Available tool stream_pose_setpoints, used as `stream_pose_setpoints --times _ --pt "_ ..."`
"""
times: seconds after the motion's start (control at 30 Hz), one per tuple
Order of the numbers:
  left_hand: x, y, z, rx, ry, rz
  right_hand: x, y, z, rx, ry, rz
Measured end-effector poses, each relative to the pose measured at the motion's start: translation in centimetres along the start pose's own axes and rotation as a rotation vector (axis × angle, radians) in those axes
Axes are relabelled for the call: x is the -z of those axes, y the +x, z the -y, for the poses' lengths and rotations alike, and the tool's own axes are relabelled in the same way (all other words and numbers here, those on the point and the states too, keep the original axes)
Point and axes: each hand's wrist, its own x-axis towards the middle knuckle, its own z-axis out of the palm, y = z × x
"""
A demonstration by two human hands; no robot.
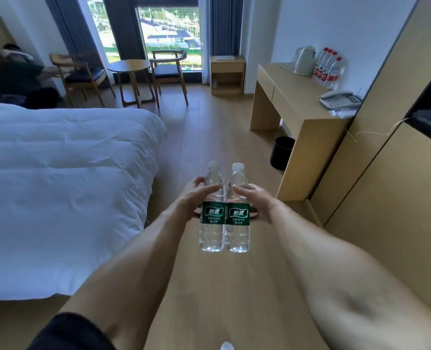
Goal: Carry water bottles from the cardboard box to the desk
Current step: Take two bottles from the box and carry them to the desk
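A strip of bare floor (209, 127) runs ahead between the bed (58, 173) on the left and the worktop (295, 97) on the right. The near and middle worktop surface is bare. Its far end is crowded: a kettle (304, 59) and four red-labelled bottles (328, 69) against the wall, a phone (339, 99) nearer. A black bin (281, 152) stands under the worktop. Cabinets (386, 160) wall the right side.

Bed (58, 178) left, desk (295, 102) right

Both arms outstretched; left grip (196, 195), right grip (256, 200) curled.
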Motion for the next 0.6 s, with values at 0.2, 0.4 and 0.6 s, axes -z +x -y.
stream_pose_setpoints --times 0.2,0.4,0.6 --pt "-1.4 7.8 -4.9 -0.021 0.012 0.015 4.1 6.7 4.4 0.03 0.017 -0.024" --pt "-3.0 16.4 -9.2 -0.056 0.023 0.064 8.3 13.2 8.4 0.065 0.025 -0.104" --pt "-3.9 26.9 -14.0 -0.075 0.012 0.135 12.5 21.5 13.3 0.087 0.02 -0.201"
